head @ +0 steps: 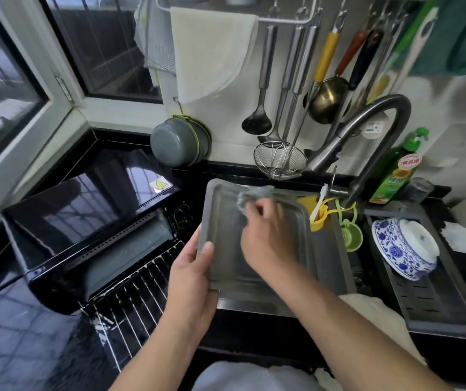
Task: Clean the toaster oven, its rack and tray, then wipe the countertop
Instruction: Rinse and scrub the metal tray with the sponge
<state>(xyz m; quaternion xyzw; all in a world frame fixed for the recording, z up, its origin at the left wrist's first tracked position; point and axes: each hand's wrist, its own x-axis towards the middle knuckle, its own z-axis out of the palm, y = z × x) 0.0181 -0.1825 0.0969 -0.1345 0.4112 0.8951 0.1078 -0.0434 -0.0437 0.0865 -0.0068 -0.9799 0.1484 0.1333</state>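
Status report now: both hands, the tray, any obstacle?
Left hand grips tray edge over sink. Right hand scrubs it with cloth. Nothing blocking.

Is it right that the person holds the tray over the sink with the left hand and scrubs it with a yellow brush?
Not quite. The head view shows the right hand scrubbing the tray with a grey cloth, not a yellow brush. The left hand does hold the tray over the sink.

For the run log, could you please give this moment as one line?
step: scrubbing tray | left hand: holds tray edge | right hand: rubs cloth on tray | place: over sink | rack: on countertop
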